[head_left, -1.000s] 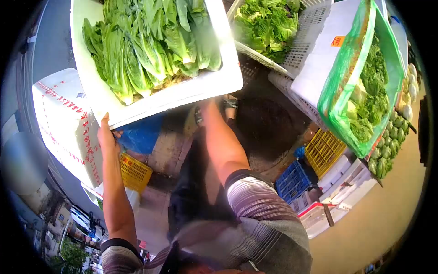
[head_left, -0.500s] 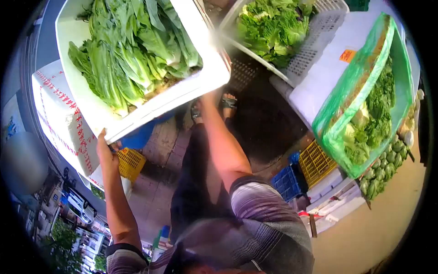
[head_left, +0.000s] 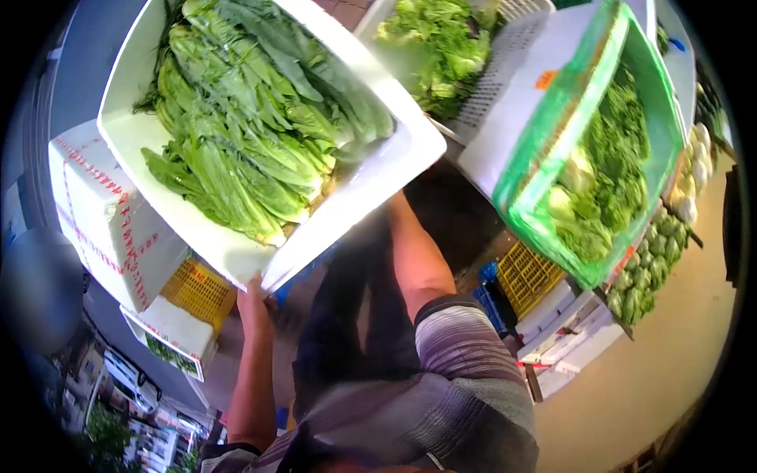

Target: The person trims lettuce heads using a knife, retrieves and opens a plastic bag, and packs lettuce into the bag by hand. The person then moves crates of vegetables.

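Fingers (head_left: 253,287): the left hand (head_left: 257,309) curls them closed on the near corner of a white box (head_left: 355,211); the right hand is hidden behind it, its hold impossible to tell.
Box: held up in front of the legs (head_left: 335,319).
Greens (head_left: 244,130): long leafy heads inside it.
Left: red-lettered carton (head_left: 118,213), yellow crate (head_left: 193,293).
Right: green-wrapped tub (head_left: 660,106) of lettuce (head_left: 607,177).

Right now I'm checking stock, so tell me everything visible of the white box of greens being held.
The white box looks like foam, open-topped, with rounded corners; its far end runs out of the picture. It is held slantwise, its open side facing the camera. Long leafy greens lie inside, stem ends toward the near wall. The left hand grips the nearest corner; the right arm disappears behind the near wall, its hand hidden.
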The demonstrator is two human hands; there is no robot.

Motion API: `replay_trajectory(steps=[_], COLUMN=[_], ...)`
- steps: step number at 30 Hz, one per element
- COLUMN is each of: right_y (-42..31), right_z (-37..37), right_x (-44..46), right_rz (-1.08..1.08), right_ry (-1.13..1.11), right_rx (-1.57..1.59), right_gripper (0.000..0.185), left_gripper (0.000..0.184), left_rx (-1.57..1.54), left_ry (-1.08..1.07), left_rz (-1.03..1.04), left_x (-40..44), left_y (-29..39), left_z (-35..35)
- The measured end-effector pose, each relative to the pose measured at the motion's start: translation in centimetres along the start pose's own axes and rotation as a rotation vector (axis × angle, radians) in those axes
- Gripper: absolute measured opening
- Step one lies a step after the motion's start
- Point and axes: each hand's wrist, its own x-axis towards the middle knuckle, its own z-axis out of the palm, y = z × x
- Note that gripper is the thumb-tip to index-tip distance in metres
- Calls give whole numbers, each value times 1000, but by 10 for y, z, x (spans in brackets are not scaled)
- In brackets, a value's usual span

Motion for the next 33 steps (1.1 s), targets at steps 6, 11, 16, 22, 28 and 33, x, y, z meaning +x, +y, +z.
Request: replay_trajectory(steps=[6, 11, 16, 22, 28, 33], right_y=[13, 22, 15, 9, 13, -11], right_z=[-50, -111, -159, -177, -187, -205], right_x=[-10, -16, -5, 19, 26, 10], right_rz=[3, 76, 116, 133, 126, 75], right_ry=[8, 32, 58, 29, -20, -75], right_rx=[-39, -112, -181, -195, -255, -455], right_gripper=[32, 32, 33, 33, 34, 34], left_gripper=[35, 37, 35, 30, 45, 34], left_rx=[-15, -34, -93, -73, -68, 85], left_ry=[-115, -66, -55, -16, -64, -262], left_rz=[11, -20, -123, -108, -164, -102], left_x=[-16, -58, -91, -94, -97, -100], left_y=[-50, -92, -111, -112, -117, -145], left_z=[-4, 15, 41, 48, 35, -21])
